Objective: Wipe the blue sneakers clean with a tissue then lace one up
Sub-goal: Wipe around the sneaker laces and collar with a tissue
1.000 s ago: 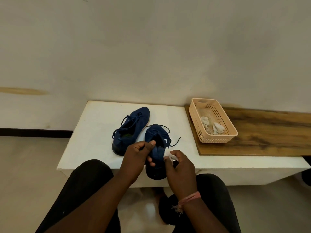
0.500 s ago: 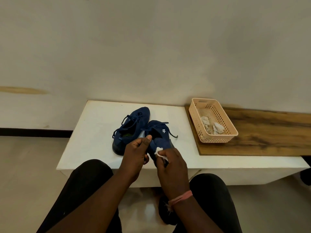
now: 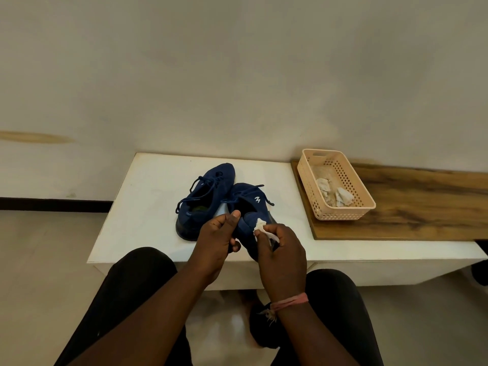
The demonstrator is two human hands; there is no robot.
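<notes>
The dark blue knit sneaker in the person's hands has dropped from a raised, heel-up tilt a second ago to lie nearly flat at the near edge of the white table, just beside its partner, the second blue lace-up sneaker. Wiping looks nearly finished; lacing is not yet begun. The left hand grasps the shoe's heel, thumb on top. The right hand pinches a crumpled white tissue against the soft fabric upper. To the right, a peach perforated plastic basket holding used tissues sits on a wood-grain board.
</notes>
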